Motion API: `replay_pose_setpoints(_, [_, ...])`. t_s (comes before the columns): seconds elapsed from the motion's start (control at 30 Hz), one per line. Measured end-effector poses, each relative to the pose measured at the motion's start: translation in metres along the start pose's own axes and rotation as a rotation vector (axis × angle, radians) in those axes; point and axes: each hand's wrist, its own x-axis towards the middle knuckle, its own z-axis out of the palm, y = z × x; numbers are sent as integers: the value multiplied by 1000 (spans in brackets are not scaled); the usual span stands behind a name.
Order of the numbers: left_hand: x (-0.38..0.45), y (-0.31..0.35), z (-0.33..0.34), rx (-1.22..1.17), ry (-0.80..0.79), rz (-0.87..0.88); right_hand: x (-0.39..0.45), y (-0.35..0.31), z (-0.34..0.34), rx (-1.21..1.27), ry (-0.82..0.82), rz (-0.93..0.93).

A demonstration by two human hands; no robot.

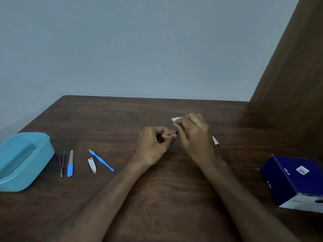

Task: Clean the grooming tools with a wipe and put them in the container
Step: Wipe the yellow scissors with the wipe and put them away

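Observation:
My left hand [154, 143] is closed around a small dark tool [176, 131], mostly hidden by the fingers. My right hand [194, 135] pinches a white wipe [175, 119] against the tool's tip; another white end [215, 140] sticks out behind the hand. Both hands hover over the middle of the wooden table [157, 189]. To the left lie tweezers [61, 163], a blue-handled nail file [70, 165], a nail clipper [92, 165] and a blue cuticle pusher [102, 160]. The open light-blue container [35, 165] stands at the far left.
A dark blue cardboard box [295, 180] lies at the table's right edge. A brown wooden panel [293, 67] rises at the back right. A grey-blue wall runs behind the table's far edge.

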Motion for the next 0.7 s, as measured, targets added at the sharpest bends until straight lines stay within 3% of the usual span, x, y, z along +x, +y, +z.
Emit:
replay_pose_setpoints(0.2, [2,-4,3,9,6,9,4,15,-7,-30,88,117])
replay_pose_setpoints(0.33, [3,-6,1,-29,23,2,1,4,-3,20,-12,-62])
replay_pose_setpoints(0.47, [3,-3,2,-27,23,-1,5,14,-8,-18,58,72])
replay_pose_setpoints(0.6, [3,-2,1,-61,52,-1,0,4,-3,-7,-85,-121])
replay_pose_setpoints(0.7, [4,-4,0,-68,54,-15,4,9,-4,-20,-18,-68])
